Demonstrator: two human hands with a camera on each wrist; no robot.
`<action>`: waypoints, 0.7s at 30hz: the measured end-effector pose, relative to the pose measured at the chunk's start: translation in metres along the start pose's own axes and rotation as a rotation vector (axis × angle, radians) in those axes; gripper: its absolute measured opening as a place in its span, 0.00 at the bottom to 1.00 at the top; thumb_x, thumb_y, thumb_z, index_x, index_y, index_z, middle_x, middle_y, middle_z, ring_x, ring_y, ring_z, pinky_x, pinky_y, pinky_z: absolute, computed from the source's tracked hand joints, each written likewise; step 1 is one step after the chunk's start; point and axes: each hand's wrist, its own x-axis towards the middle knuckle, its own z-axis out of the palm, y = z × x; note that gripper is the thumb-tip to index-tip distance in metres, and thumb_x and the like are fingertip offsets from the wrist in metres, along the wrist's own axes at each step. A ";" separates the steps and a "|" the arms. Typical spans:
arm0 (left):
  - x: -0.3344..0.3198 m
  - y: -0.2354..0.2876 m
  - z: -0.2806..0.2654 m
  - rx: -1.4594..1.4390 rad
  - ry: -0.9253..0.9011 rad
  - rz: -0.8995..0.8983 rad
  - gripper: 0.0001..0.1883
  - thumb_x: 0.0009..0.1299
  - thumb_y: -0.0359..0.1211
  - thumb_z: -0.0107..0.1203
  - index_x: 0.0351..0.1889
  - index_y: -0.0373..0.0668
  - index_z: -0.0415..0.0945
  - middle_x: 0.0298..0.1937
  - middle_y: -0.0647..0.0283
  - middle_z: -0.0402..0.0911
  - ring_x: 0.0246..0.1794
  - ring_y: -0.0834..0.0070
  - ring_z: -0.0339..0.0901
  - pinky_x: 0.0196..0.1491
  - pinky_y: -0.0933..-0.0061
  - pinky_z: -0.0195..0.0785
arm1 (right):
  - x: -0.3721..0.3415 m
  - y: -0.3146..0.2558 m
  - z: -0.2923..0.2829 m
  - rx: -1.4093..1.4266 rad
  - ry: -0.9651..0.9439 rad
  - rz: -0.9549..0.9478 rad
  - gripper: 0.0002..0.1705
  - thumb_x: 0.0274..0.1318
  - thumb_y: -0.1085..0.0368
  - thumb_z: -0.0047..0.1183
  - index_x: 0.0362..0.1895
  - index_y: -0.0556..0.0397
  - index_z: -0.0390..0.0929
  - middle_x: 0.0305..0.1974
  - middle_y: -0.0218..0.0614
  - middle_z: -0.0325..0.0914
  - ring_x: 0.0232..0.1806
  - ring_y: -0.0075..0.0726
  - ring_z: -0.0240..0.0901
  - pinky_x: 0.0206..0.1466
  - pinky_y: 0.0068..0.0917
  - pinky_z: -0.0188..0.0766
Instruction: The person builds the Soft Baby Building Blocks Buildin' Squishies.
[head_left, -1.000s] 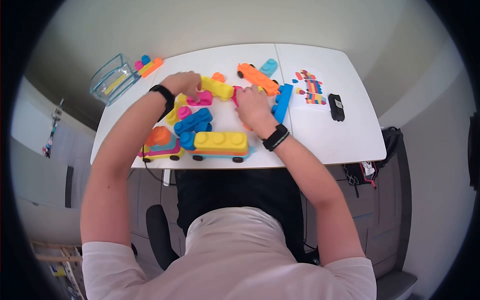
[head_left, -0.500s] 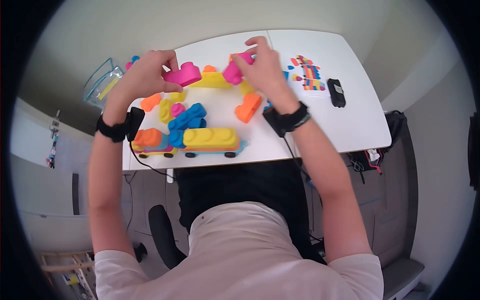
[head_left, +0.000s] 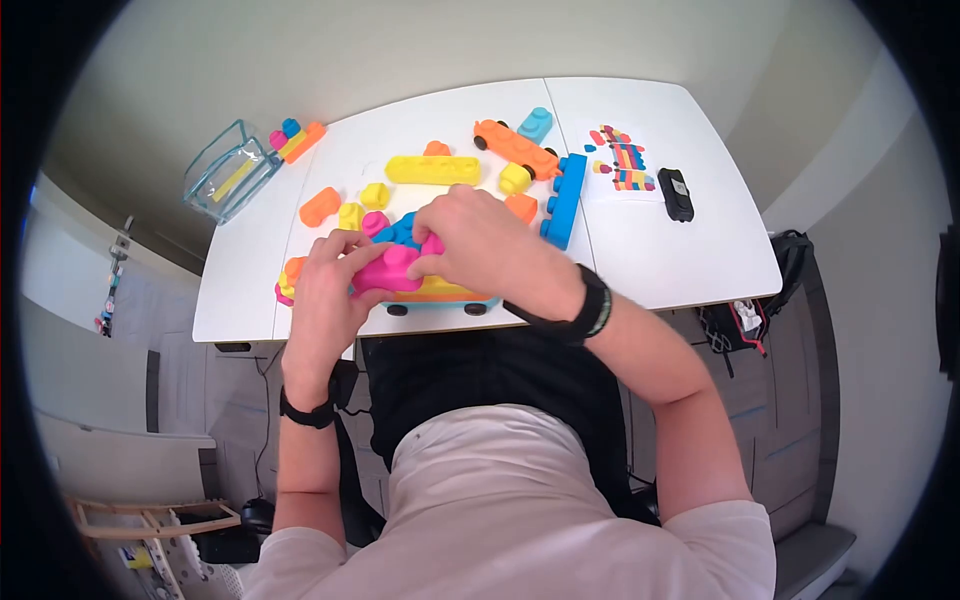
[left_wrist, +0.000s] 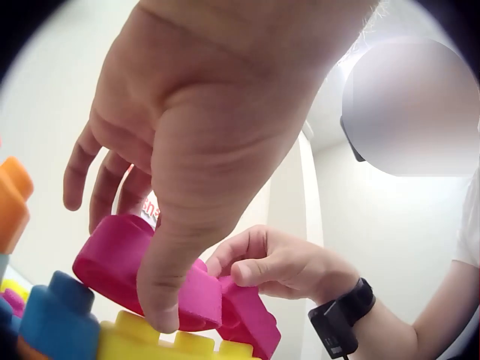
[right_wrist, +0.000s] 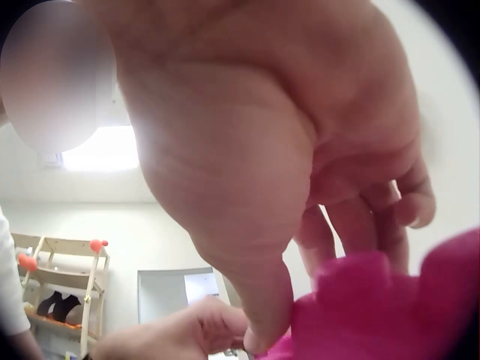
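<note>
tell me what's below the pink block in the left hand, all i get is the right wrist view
Observer: The left wrist view shows a yellow block below the pink block that the left hand pinches.
Operator: is that yellow one part of anything
Observer: Yes, in the head view it tops a car with two dark wheels showing.
Operator: ok and what's off to the person's right
Observer: A black object lies to the right of a printed sheet, as the head view shows.
</note>
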 end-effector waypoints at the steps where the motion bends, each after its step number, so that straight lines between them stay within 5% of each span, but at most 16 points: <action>1: -0.002 0.000 0.003 0.006 0.041 -0.007 0.34 0.49 0.26 0.83 0.59 0.45 0.88 0.54 0.60 0.84 0.54 0.57 0.81 0.57 0.58 0.79 | 0.000 -0.003 0.008 -0.006 -0.002 0.007 0.22 0.50 0.50 0.80 0.39 0.54 0.91 0.33 0.41 0.89 0.42 0.50 0.86 0.49 0.44 0.79; 4: -0.001 -0.002 0.003 -0.063 0.034 -0.088 0.33 0.47 0.23 0.82 0.56 0.41 0.88 0.54 0.58 0.83 0.57 0.56 0.80 0.60 0.58 0.77 | -0.001 -0.009 0.015 -0.159 -0.028 -0.032 0.26 0.56 0.43 0.75 0.48 0.50 0.90 0.35 0.37 0.87 0.46 0.49 0.83 0.54 0.47 0.70; 11: 0.007 -0.017 0.012 -0.077 0.077 -0.094 0.34 0.47 0.22 0.81 0.57 0.43 0.87 0.54 0.60 0.83 0.58 0.55 0.79 0.60 0.58 0.76 | -0.006 -0.010 0.028 -0.289 -0.034 0.021 0.35 0.52 0.41 0.78 0.50 0.54 0.81 0.36 0.38 0.86 0.46 0.49 0.85 0.48 0.48 0.76; 15: 0.009 -0.017 0.012 -0.067 0.053 -0.124 0.36 0.47 0.23 0.81 0.58 0.43 0.86 0.58 0.60 0.84 0.59 0.54 0.79 0.62 0.57 0.75 | -0.006 -0.012 0.035 -0.388 -0.052 0.044 0.35 0.51 0.47 0.80 0.52 0.54 0.75 0.40 0.40 0.85 0.45 0.47 0.87 0.44 0.47 0.80; 21: 0.012 -0.023 0.020 -0.026 0.082 0.071 0.36 0.52 0.23 0.80 0.63 0.42 0.83 0.67 0.57 0.82 0.65 0.51 0.77 0.67 0.56 0.74 | -0.006 -0.011 0.029 -0.415 -0.129 0.033 0.35 0.52 0.54 0.79 0.56 0.55 0.73 0.41 0.41 0.85 0.47 0.49 0.88 0.42 0.48 0.82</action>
